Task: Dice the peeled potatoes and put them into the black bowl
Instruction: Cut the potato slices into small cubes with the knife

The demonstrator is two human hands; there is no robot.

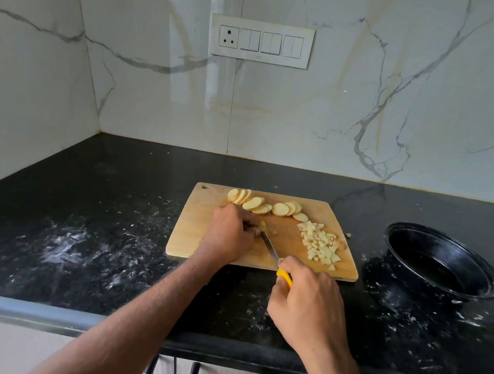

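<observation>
One knife point(271, 249) was gripped by its yellow handle in the right hand point(306, 303); a potato piece point(262, 225) was pinched by the curled left hand point(230, 232) on one cutting board point(186, 235). Roughly a dozen slices point(264, 204) lay along the far edge, one pile of dice point(320, 245) at the right, well apart from the single black bowl point(440, 262).

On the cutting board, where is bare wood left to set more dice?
Bare wood remains on the cutting board left of the left hand, and between the knife and dice pile. The far edge is crowded with potato slices.

The left hand point(230, 232) hides most of the potato piece point(262, 225) it holds.
</observation>
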